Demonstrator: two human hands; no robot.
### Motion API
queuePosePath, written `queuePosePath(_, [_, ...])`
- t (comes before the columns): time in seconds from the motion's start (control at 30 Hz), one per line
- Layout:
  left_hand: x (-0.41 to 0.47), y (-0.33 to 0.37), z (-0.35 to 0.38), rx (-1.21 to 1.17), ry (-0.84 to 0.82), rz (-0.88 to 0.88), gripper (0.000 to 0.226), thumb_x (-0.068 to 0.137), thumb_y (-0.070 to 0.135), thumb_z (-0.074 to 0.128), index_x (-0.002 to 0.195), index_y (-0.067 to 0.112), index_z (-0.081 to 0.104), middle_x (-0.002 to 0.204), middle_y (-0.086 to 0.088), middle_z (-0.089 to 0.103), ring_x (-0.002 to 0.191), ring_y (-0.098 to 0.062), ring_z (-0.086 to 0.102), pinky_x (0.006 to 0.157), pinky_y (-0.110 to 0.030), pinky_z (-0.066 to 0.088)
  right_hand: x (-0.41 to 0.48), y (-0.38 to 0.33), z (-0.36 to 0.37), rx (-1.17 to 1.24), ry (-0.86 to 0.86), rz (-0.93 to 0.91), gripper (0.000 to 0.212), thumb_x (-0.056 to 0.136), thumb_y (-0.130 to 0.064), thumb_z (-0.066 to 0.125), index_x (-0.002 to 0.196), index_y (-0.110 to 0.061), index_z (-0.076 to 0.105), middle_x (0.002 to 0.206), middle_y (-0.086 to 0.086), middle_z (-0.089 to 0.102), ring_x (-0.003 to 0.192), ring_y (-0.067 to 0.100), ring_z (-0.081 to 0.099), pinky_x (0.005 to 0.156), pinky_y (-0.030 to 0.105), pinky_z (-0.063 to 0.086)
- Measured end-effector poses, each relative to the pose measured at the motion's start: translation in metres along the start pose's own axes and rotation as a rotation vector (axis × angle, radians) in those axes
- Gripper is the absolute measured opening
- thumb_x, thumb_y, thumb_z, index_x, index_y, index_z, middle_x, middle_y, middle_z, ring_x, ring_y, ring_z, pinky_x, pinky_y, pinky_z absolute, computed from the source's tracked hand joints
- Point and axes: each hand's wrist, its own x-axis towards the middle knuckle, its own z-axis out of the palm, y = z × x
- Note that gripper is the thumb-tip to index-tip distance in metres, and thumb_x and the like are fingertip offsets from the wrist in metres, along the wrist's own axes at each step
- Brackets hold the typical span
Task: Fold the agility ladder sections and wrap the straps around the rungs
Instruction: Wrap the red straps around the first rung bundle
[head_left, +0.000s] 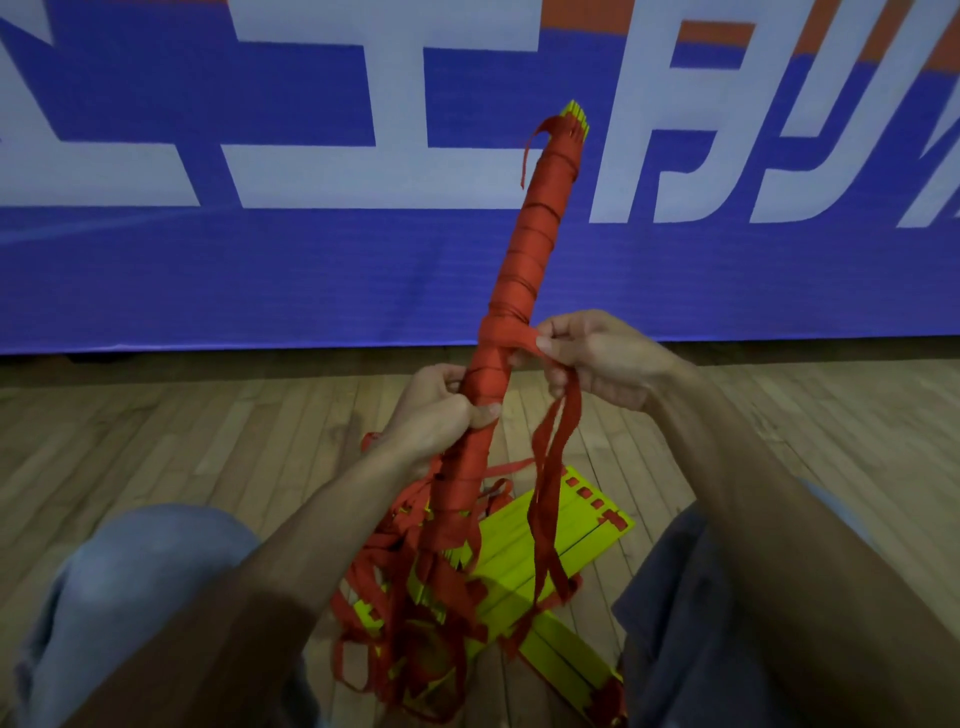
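Red strap (511, 340) round the rungs (575, 115)
Left hand (439, 410) grips the wrapped rungs mid-frame; right hand (602, 358) fingers (544, 344) pinch the strap just beside them.

i have only one view to work from: a wide-angle camera on the person's head, facing forward and down. it sits close above the left hand (436, 410) and right hand (608, 364), with the wooden floor (156, 426) beneath them and a blue banner (260, 270) bowed across the top.
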Motion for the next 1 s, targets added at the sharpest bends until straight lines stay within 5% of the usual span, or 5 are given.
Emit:
queuePosePath(0.13, [-0.001, 0.001, 0.004, -0.031, -0.031, 0.009, 0.028, 0.081, -0.005, 0.070, 0.092, 0.019, 0.059, 0.087, -0.002, 0.063, 0.077, -0.016, 0.062, 0.064, -0.029, 0.053, 0.005, -0.002, 0.000, 0.060, 0.158, -0.130, 0.025, 0.100, -0.013, 0.049, 0.079, -0.004, 0.059, 0.063, 0.004, 0.058, 0.044, 0.007, 0.036, 0.046, 0.021, 0.030])
queuePosePath(0.33, [-0.005, 0.004, 0.002, -0.149, -0.083, -0.003, 0.041, 0.080, -0.002, 0.072, 0.118, 0.007, 0.060, 0.091, -0.002, 0.068, 0.099, -0.036, 0.068, 0.089, -0.062, 0.051, 0.008, 0.006, -0.004, -0.108, 0.235, -0.146, 0.035, 0.095, -0.029, 0.060, 0.063, -0.016, 0.058, 0.055, 0.001, 0.052, 0.045, 0.009, 0.036, 0.044, 0.018, 0.029])
queuePosePath(0.53, [-0.013, 0.012, -0.009, -0.256, -0.326, 0.115, 0.037, 0.078, 0.007, 0.066, 0.115, 0.003, 0.062, 0.099, -0.017, 0.066, 0.093, -0.037, 0.071, 0.086, -0.055, 0.055, 0.006, 0.004, -0.002, -0.117, 0.286, -0.202, 0.053, 0.077, -0.050, 0.061, 0.087, 0.001, 0.061, 0.058, -0.003, 0.049, 0.045, 0.001, 0.039, 0.045, 0.013, 0.031])
queuePosePath(0.73, [-0.015, 0.007, -0.011, -0.316, -0.659, 0.086, 0.060, 0.069, 0.027, 0.082, 0.114, -0.005, 0.059, 0.099, -0.024, 0.071, 0.089, -0.031, 0.072, 0.076, -0.039, 0.060, 0.002, 0.004, 0.010, 0.144, 0.196, -0.252, 0.054, 0.076, -0.035, 0.074, 0.109, 0.006, 0.063, 0.086, 0.013, 0.068, 0.053, 0.004, 0.059, 0.042, 0.014, 0.038])
queuePosePath(1.0, [-0.007, 0.001, 0.002, -0.165, -0.305, 0.073, 0.029, 0.095, -0.003, 0.048, 0.116, 0.009, 0.064, 0.108, -0.009, 0.069, 0.098, -0.022, 0.067, 0.075, -0.033, 0.055, 0.010, 0.008, 0.019, 0.090, 0.461, -0.302, 0.031, 0.069, -0.014, 0.086, 0.096, -0.005, 0.072, 0.082, 0.003, 0.075, 0.075, 0.015, 0.072, 0.066, 0.028, 0.057])
